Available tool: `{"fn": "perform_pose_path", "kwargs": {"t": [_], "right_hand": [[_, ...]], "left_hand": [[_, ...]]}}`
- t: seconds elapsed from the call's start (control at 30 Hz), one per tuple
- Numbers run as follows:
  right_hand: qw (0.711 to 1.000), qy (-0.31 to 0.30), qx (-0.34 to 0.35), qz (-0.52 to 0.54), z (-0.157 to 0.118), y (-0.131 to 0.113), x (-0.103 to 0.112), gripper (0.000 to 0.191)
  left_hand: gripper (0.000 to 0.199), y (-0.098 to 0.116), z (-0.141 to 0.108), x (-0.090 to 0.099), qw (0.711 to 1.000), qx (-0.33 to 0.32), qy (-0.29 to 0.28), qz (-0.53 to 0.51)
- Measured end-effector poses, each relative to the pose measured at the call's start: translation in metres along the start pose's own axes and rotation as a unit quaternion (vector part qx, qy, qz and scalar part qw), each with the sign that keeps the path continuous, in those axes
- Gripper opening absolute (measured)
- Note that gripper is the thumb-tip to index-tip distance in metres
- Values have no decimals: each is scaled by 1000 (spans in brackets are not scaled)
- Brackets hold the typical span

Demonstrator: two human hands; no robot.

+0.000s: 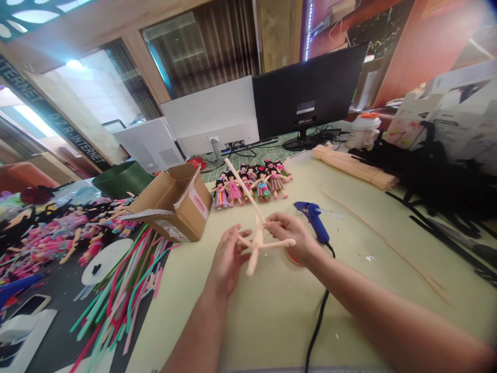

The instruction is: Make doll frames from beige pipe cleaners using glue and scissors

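Between my hands is a beige pipe-cleaner doll body [257,239] with short limbs sticking out several ways. One long pale stem [244,186] runs from it up and to the left. My left hand [229,256] is closed on a limb at the left side, thumb and fingers pinching it. The fingers of my right hand [289,233] pinch the body near the base of the long stem. Just right of that hand lies a blue glue gun [316,220] on the table. Something orange-red [294,259] shows partly under my right wrist.
Finished small dolls [248,186] lie in rows behind my hands. An open cardboard box [182,207] stands left, beside colourful pipe cleaners [120,290]. Beige stem bundles [353,166] and black stems [438,181] lie right. The glue gun's cable [320,316] crosses the front.
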State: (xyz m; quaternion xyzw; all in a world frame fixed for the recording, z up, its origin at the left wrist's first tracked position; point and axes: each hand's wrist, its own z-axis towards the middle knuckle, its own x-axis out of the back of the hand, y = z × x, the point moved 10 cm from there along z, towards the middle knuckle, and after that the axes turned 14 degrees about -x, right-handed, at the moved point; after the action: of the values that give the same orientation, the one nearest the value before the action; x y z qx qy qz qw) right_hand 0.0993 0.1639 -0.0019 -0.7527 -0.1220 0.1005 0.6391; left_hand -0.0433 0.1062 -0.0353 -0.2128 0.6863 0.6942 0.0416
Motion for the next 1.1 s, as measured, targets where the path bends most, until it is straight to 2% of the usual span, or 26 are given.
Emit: {"fn": "perform_pose_path", "kwargs": {"t": [0.07, 0.13, 0.23, 0.33, 0.43, 0.63, 0.77, 0.9, 0.97, 1.1], "right_hand": [[1000, 10, -20, 17, 4, 5, 5, 24], [999, 17, -35, 25, 6, 9, 8, 25], [998, 8, -53, 26, 7, 15, 4, 23], [997, -14, -64, 37, 6, 20, -3, 20], [995, -48, -76, 51, 3, 23, -12, 16], [979, -129, -108, 119, -3, 23, -28, 19], [969, -159, -120, 144, -5, 22, -34, 22], [965, -199, -103, 138, -9, 17, -40, 22], [968, -201, -89, 124, -9, 15, -40, 23], [979, -166, -66, 96, -7, 15, -35, 22]], "left_hand": [[37, 25, 4, 10, 985, -108, 13, 136], [44, 41, 1, 0, 954, -178, -39, 240], [48, 53, -10, -24, 901, -251, -130, 331], [32, 55, -17, -35, 876, -283, -147, 361], [18, 56, -17, -32, 885, -287, -117, 347], [12, 55, -15, -27, 908, -250, -92, 323], [13, 53, -12, -22, 929, -230, -73, 281], [18, 43, -6, -11, 961, -176, -45, 211], [20, 36, -3, -9, 972, -149, -46, 176], [23, 24, 0, -7, 989, -109, -39, 96]]}}
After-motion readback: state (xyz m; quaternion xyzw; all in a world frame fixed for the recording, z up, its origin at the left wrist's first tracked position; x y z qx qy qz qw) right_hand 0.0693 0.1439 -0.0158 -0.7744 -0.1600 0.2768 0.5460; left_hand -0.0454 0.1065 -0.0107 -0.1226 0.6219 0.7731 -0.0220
